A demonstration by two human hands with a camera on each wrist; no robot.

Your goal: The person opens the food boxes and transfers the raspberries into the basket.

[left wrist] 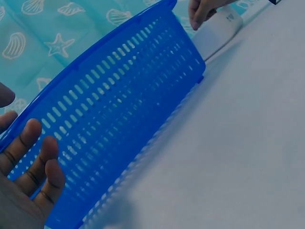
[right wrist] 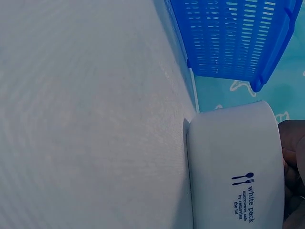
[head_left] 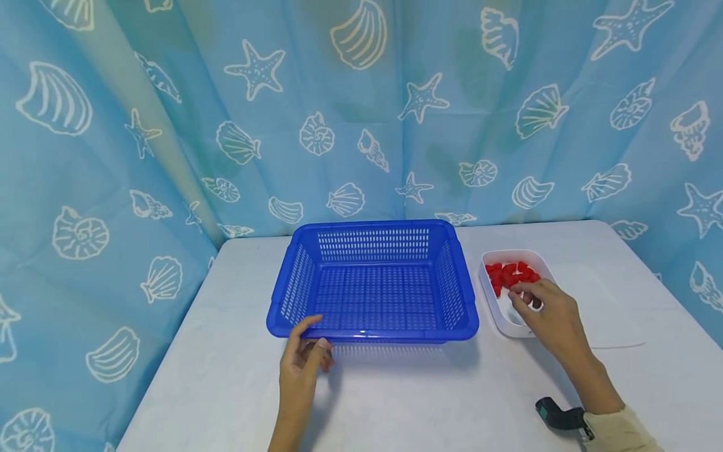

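Note:
A blue plastic basket (head_left: 375,334) with slotted walls stands on the white table; nothing lies in it. At its front left rim is the left hand (head_left: 302,370), index finger over the rim and thumb in front, fingers loosely bent. The left wrist view has this hand (left wrist: 31,176) beside the slotted wall (left wrist: 109,105), fingers spread. To the basket's right, a white container (head_left: 513,329) holds several small red pieces (head_left: 510,271). Over it is the right hand (head_left: 550,314), its bent fingertips close to the pieces; whether they pinch one cannot be seen.
The white table (head_left: 395,402) carries a thin, clear flat item (head_left: 599,307), seemingly a lid, right of the container. A dark device (head_left: 556,414) is at the right wrist. A blue curtain (head_left: 395,125) with shell patterns hangs behind and at the sides.

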